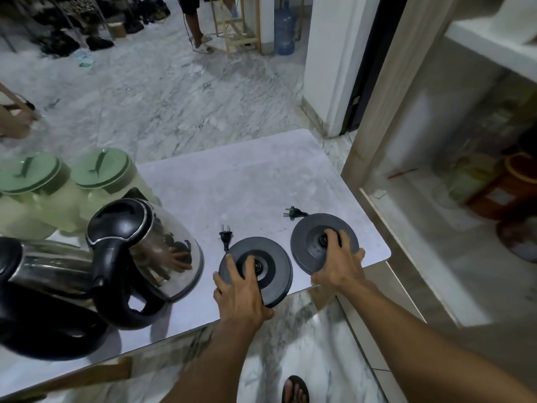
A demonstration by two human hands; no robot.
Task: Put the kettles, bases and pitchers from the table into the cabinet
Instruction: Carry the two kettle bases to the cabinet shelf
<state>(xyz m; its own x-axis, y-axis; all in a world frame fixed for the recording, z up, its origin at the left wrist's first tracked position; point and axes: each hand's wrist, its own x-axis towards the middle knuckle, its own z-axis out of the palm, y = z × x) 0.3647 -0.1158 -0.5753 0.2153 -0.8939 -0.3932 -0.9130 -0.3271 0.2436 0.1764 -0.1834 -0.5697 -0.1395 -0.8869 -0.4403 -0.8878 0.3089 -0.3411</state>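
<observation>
Head view, looking down on table (261,175), pale marbled top, near right corner rounded.

Left hand (241,295): laid on left base (276,274). Fingers (232,266) spread across the top disc, thumb hooked under the near rim. Grip partly closed around the edge of the disc. Left base at the near table edge, overhanging it slightly. Cord plug (225,235) flat on the table just behind.

Right hand (340,266): laid on right base (308,237). Fingers (334,237) reaching to the centre connector, thumb at the near right rim. Grip partly closed on the disc. Right base near the right table edge, close to the open cabinet (436,199). Second plug (292,212) flat on the table behind it.

Bases side by side, just apart, not touching.

Left of the bases: steel kettle (151,248), black lid and handle, upright on the table. Second kettle (43,286) nearer the camera at far left, partly cut off by the frame. Behind both: two pitchers (98,175), green lids, pale bodies, standing next to each other.

Cabinet to the right of the table, interior open, shelf above; orange container (505,187) inside, blurred.

Sandalled foot (295,389) on the floor below the table edge.
</observation>
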